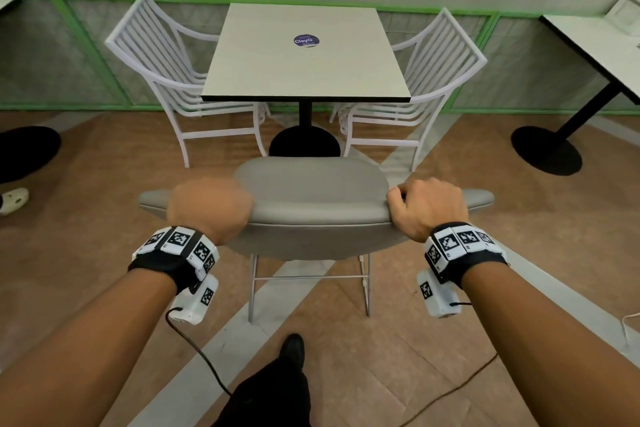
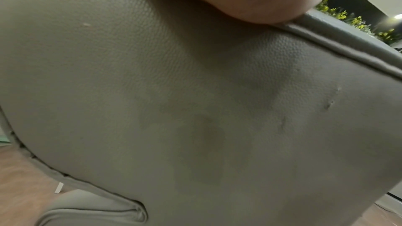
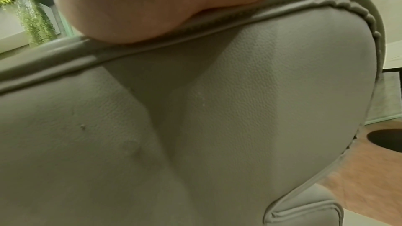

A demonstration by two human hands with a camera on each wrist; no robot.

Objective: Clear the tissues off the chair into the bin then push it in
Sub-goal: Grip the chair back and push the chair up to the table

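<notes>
Both hands hold the top edge of the grey padded chair from behind: the left hand is curled over the backrest rim near its left end, the right hand curled over it near the right end, and each wrist view shows the heel of the palm pressed onto the piped seam, so each grip is closed around the chair back and holds nothing else. The chair faces the square desk, its seat front just short of the black pedestal base; no tissues show on the seat and no bin is in view, so the clearing looks done and the push-in is the step in hand. The risks lie in that push. The seat front could meet the pedestal base before it is tucked, stopping the chair short or jolting the desk. Uneven pressure from one hand would swing the chair toward the white slatted chair on the left or the one on the right. Pushing high on the backrest may tip the thin metal legs instead of sliding them. A cable trails by the person's foot, which a step forward could snag.
</notes>
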